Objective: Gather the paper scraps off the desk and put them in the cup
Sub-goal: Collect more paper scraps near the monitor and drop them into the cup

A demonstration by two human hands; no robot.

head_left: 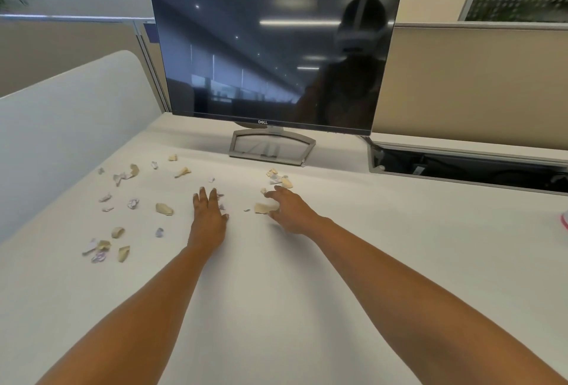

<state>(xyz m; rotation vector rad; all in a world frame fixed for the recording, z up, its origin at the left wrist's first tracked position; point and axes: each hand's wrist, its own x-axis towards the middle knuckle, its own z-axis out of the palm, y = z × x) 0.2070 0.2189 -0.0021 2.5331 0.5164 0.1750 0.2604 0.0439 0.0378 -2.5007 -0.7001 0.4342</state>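
The desk (276,308) under my arms is a smooth, matt white top with no visible grain. The scraps (164,209) on it are crumpled paper, some cream and some pale lilac-white, creased and rough-edged. Beside my right hand (292,212) lies a cream scrap (262,208), dull and wrinkled like the others. The monitor (273,46) has a glossy dark screen that mirrors the ceiling lights, and its stand (272,151) looks like brushed silver metal. The divider (70,126) to my left looks smooth, matt and off-white. The partition (476,83) behind looks like matt beige cloth.
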